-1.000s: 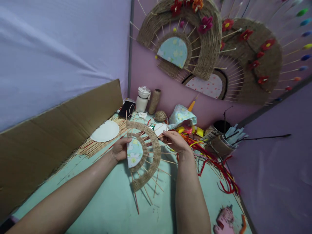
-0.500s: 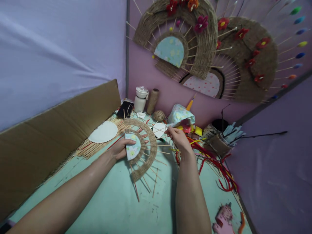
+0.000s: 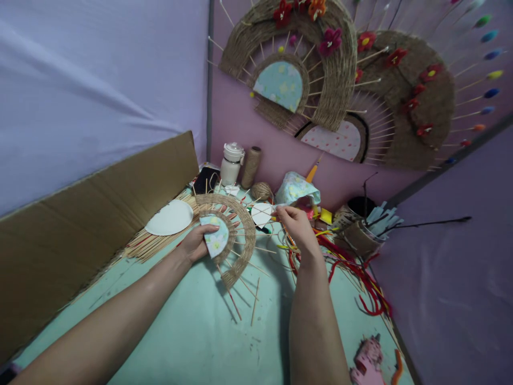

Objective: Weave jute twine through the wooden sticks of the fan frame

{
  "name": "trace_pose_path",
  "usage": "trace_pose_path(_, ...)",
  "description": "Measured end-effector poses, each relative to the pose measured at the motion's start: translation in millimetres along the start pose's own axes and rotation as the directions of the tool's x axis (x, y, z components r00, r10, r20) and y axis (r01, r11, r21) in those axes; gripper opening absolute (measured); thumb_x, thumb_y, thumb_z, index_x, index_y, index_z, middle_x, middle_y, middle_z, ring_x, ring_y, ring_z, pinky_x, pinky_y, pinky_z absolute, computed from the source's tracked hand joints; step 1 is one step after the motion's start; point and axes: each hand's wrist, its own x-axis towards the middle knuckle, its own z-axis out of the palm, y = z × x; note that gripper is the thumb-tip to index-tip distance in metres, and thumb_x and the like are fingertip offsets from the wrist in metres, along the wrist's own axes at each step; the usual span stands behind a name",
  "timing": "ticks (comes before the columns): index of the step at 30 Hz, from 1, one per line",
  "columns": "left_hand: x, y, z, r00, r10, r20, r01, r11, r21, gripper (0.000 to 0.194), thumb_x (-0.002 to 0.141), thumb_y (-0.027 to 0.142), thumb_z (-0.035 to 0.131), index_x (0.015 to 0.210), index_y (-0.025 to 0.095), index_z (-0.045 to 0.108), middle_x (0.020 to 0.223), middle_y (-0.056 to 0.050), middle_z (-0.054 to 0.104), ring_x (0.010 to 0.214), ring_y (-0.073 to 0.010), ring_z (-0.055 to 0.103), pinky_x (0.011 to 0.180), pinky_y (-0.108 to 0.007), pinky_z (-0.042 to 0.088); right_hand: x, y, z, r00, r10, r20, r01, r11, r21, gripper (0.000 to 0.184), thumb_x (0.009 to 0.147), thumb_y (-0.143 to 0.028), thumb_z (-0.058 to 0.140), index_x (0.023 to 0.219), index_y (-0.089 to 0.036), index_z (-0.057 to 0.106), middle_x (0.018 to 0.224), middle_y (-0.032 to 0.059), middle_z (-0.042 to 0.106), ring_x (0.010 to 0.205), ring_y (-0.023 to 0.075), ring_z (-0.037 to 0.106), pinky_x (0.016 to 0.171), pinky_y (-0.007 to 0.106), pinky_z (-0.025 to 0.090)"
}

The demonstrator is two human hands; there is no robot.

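Observation:
My left hand (image 3: 196, 241) grips a half-round woven twine wall hanging (image 3: 249, 235), thumb on its pale blue flowered fabric centre (image 3: 216, 238) and fingers behind. Thin wooden sticks fan out from the centre through the twine band and stick out past its outer edge. To the right of it, my right hand (image 3: 296, 222) is closed in a pinch near the band's upper right. What the fingertips hold is too thin to make out. Just left of those fingertips lies a white disc (image 3: 261, 214). A loose stick (image 3: 255, 302) lies on the table below the hanging.
A cardboard panel (image 3: 100, 214) borders the left side, beside a stick pile (image 3: 146, 247) and a white oval (image 3: 169, 217). Behind stand a white jar (image 3: 231, 164), a twine spool (image 3: 251, 167) and a twine ball (image 3: 261, 190). Red pipe cleaners (image 3: 356, 275) lie right.
The woven hanging has turned slightly in my left hand, its lower end swinging right and its top left. My right hand has shifted only a little and stays pinched.

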Motion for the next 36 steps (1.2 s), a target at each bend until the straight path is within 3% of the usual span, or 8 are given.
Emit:
trace_pose_path(6, -1, 1, 5.0, 0.999, 0.038, -0.014, -0.039, 0.998, -0.044, 0.072, 0.07, -0.003, 0.05, 0.138, 0.021, 0.04, 0.118, -0.012, 0.064, 0.105, -0.0263, 0.062, 0.096, -0.046, 0.045, 1, 6, 5, 0.996, 0.088, 0.014, -0.089, 0.975, 0.203, 0.051, 0.075, -0.064, 0.052, 0.074, -0.016, 0.07, 0.062, 0.0031, 0.057, 0.059, 0.0135, 0.047, 0.055, 0.026, 0.033)
trace_pose_path(10, -1, 0, 5.6, 0.999, 0.038, -0.027, -0.04, 0.997, -0.067, 0.07, 0.071, -0.002, 0.05, 0.137, 0.021, 0.042, 0.118, -0.012, 0.064, 0.106, -0.0268, 0.062, 0.096, -0.048, 0.044, 1, 11, 11, 0.972, 0.118, 0.201, -0.174, 0.941, 0.289, 0.055, 0.075, -0.066, 0.051, 0.072, -0.015, 0.069, 0.056, 0.0008, 0.051, 0.052, 0.0104, 0.038, 0.05, 0.025, 0.026)
trace_pose_path(15, 0, 0, 3.7, 0.999, 0.041, -0.031, -0.043, 0.996, -0.075, 0.071, 0.07, -0.001, 0.051, 0.137, 0.021, 0.041, 0.119, -0.012, 0.063, 0.106, -0.0274, 0.061, 0.097, -0.049, 0.044, 0, 14, 18, 0.928, 0.162, 0.336, -0.257, 0.93, 0.262, 0.038, 0.069, -0.053, 0.065, 0.071, -0.015, 0.07, 0.058, -0.0001, 0.056, 0.05, 0.0082, 0.034, 0.05, 0.024, 0.024)
trace_pose_path(20, 1, -1, 3.4, 0.999, 0.04, -0.024, -0.04, 0.999, -0.027, 0.068, 0.071, -0.001, 0.051, 0.135, 0.02, 0.043, 0.119, -0.013, 0.064, 0.105, -0.0271, 0.062, 0.096, -0.048, 0.044, 1, 16, 18, 0.911, 0.25, 0.329, -0.339, 0.907, 0.251, 0.033, 0.068, -0.047, 0.067, 0.067, -0.014, 0.068, 0.061, 0.0012, 0.059, 0.051, 0.0078, 0.039, 0.049, 0.024, 0.025)
trace_pose_path(25, -2, -2, 7.1, 0.997, 0.048, -0.062, -0.046, 0.999, 0.021, 0.062, 0.071, 0.0, 0.055, 0.13, 0.019, 0.049, 0.113, -0.011, 0.067, 0.1, -0.0256, 0.064, 0.096, -0.045, 0.045, 3, 15, 21, 0.925, 0.25, 0.287, -0.333, 0.896, 0.293, 0.031, 0.067, -0.045, 0.067, 0.061, -0.014, 0.065, 0.053, -0.0016, 0.052, 0.047, 0.0068, 0.033, 0.046, 0.024, 0.02)
trace_pose_path(29, -6, -7, 6.2, 0.986, -0.067, -0.151, 0.076, 0.996, 0.056, 0.046, 0.07, 0.002, 0.058, 0.114, 0.014, 0.06, 0.096, -0.011, 0.072, 0.088, -0.0243, 0.068, 0.089, -0.041, 0.05, 3, 14, 20, 0.942, 0.261, 0.208, -0.324, 0.868, 0.376, 0.029, 0.065, -0.044, 0.068, 0.061, -0.015, 0.063, 0.061, 0.0002, 0.059, 0.048, 0.0069, 0.034, 0.047, 0.024, 0.021)
trace_pose_path(32, -5, -13, 3.4, 0.966, -0.14, -0.217, 0.166, 0.981, 0.104, 0.029, 0.069, 0.004, 0.062, 0.097, 0.012, 0.065, 0.089, -0.01, 0.072, 0.079, -0.0221, 0.069, 0.08, -0.036, 0.054, 3, 14, 16, 0.946, 0.266, 0.188, -0.317, 0.885, 0.341, 0.03, 0.066, -0.045, 0.067, 0.062, -0.016, 0.063, 0.064, 0.0011, 0.061, 0.049, 0.0076, 0.036, 0.048, 0.025, 0.023)
trace_pose_path(36, -2, -15, 2.3, 0.966, -0.04, -0.254, 0.095, 0.974, 0.208, 0.024, 0.064, 0.005, 0.068, 0.087, 0.012, 0.067, 0.085, -0.008, 0.072, 0.074, -0.0203, 0.068, 0.073, -0.031, 0.054, 2, 12, 11, 0.966, 0.21, 0.148, -0.237, 0.952, 0.195, 0.034, 0.071, -0.05, 0.061, 0.065, -0.016, 0.065, 0.063, 0.0013, 0.059, 0.052, 0.0097, 0.04, 0.051, 0.025, 0.027)
